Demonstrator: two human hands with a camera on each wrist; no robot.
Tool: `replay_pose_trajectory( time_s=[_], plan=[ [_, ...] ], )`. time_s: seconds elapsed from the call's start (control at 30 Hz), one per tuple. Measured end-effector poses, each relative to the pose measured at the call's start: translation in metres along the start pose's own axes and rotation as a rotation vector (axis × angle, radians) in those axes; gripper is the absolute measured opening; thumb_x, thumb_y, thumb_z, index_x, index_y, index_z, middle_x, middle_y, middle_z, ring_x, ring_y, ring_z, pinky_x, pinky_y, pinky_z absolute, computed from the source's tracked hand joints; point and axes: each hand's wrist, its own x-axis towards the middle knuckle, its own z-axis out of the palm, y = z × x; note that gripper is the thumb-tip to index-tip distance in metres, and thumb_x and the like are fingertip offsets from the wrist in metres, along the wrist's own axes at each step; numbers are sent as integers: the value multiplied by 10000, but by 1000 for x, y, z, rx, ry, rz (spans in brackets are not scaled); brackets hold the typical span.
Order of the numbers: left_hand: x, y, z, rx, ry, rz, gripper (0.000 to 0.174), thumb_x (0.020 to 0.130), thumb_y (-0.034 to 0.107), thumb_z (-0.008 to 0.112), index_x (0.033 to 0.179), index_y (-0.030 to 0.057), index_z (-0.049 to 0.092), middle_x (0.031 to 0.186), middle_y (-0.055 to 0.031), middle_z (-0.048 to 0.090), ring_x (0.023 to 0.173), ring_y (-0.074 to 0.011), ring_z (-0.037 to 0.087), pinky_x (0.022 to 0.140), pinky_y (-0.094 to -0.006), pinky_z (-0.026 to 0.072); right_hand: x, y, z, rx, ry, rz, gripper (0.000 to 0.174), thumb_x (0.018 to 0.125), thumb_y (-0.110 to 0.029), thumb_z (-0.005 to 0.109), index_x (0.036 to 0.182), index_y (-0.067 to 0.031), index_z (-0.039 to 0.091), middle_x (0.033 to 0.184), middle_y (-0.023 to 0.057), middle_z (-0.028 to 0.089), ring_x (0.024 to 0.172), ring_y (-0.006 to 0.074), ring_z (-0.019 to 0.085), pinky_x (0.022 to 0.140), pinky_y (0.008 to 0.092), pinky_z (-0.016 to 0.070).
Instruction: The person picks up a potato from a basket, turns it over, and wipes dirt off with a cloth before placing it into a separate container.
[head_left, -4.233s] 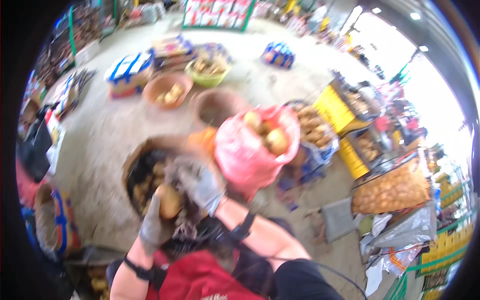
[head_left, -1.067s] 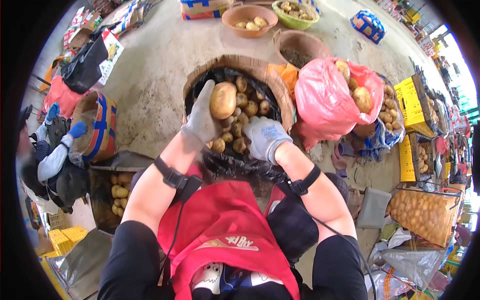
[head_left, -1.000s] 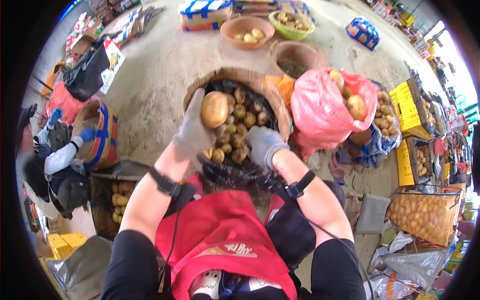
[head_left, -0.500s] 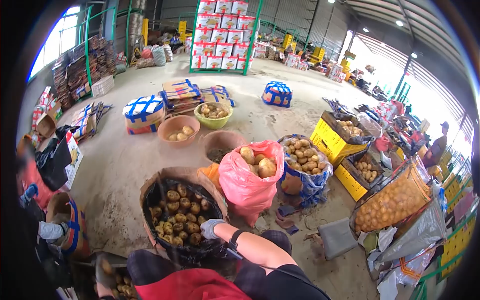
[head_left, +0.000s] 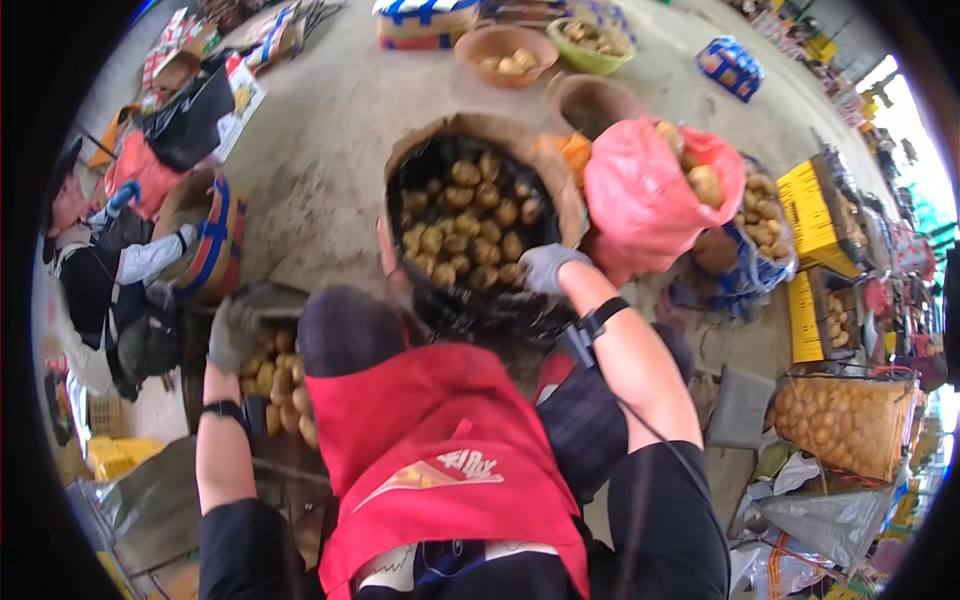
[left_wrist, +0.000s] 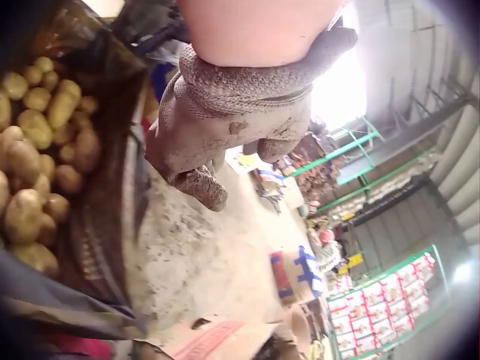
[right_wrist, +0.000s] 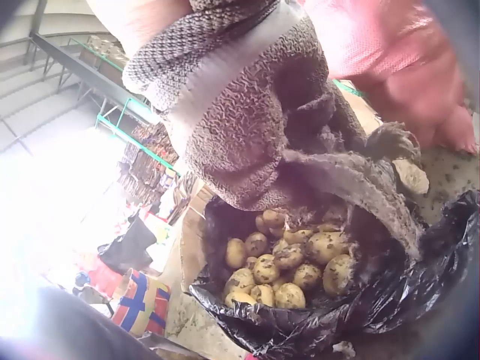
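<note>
My gloved left hand hovers at the far end of a dark-lined crate on my left, beside its potatoes. In the left wrist view its fingers hang loosely bent with nothing in them. My gloved right hand stays by the near right rim of a cardboard box lined with black plastic. Smaller, dirt-spotted potatoes lie inside that box. The right wrist view shows this hand gripping a frayed grey cloth, whose ragged end trails over the plastic.
A pink sack of large potatoes stands right of the box, with a blue-and-white bag behind it. Terracotta and green basins sit farther off. Another person works at the left. Yellow crates line the right.
My left hand held a large potato over the box a second ago. It has moved left to the crate, and the potato is gone from it. My right hand stays near the box rim.
</note>
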Motion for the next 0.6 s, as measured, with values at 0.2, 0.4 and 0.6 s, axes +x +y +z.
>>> replay_pose_trajectory(
  time_s=[0.2, 0.4, 0.6],
  plan=[
    [-41, 79, 198, 158, -294, 67, 440, 1038, 392, 607, 1292, 34, 634, 1180, -72, 717, 948, -242, 714, 818, -262, 607, 10, 15, -1, 106, 18, 35, 409, 800, -141, 684, 1203, -81, 719, 1196, 179, 727, 1108, 362, 702, 892, 437, 580],
    [-26, 57, 352, 305, -702, -11, 499, 1083, 379, 502, 1427, 18, 526, 1348, -116, 642, 1060, -189, 673, 797, -248, 598, -6, 16, -32, -25, 126, 13, 297, 870, -238, 661, 1108, -90, 763, 1151, 180, 736, 1080, 360, 713, 903, 444, 578],
    [45, -74, 445, 652, -564, -129, 610, 1027, 456, 594, 1471, 49, 498, 1335, -96, 640, 1034, -158, 649, 790, -252, 569, -44, 14, -59, 152, 428, 59, 344, 977, -350, 546, 1132, -87, 703, 1146, 207, 720, 1091, 394, 684, 926, 489, 542]
  ],
)
